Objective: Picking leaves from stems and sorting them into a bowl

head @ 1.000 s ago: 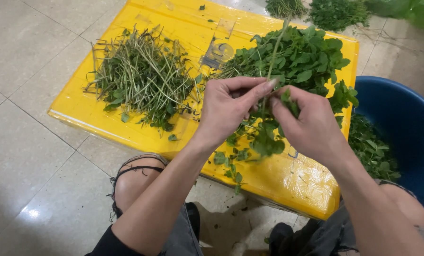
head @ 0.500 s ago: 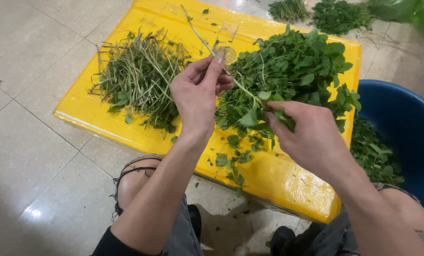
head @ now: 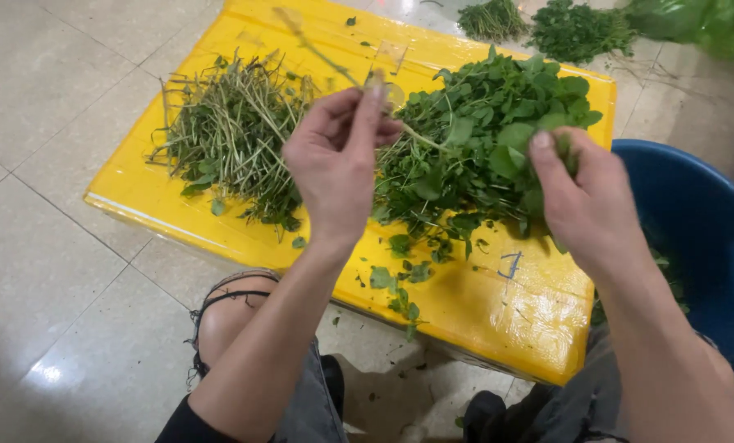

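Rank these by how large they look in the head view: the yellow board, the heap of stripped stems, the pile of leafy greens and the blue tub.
1. yellow board
2. pile of leafy greens and heap of stripped stems: look alike, no ranking.
blue tub: cut off by the frame edge, so unsure.

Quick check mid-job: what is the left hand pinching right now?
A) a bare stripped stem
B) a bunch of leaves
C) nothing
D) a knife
A: the left hand pinches a thin bare stem slanting up-left over the yellow board, while the right hand holds the leaves.
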